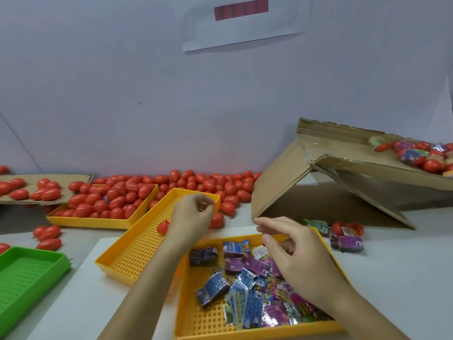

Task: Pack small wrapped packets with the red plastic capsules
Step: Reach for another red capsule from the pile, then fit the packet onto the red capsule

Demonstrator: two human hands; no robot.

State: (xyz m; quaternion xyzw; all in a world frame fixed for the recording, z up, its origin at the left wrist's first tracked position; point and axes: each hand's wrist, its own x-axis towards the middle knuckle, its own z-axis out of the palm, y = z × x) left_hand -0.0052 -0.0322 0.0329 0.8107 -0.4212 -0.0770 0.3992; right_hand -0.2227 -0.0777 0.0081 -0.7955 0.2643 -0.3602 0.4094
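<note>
My left hand hides part of a red capsule in the middle yellow tray; whether my curled fingers pinch anything is too blurred to tell. My right hand covers some wrapped packets. The green tray is cut off at lower left, the cardboard box at right, and the wall sheet's red label is blurred.

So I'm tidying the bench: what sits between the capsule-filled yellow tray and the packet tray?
In the head view, a nearly empty yellow tray lies slanted between them, with the left hand above it beside one red capsule.
</note>
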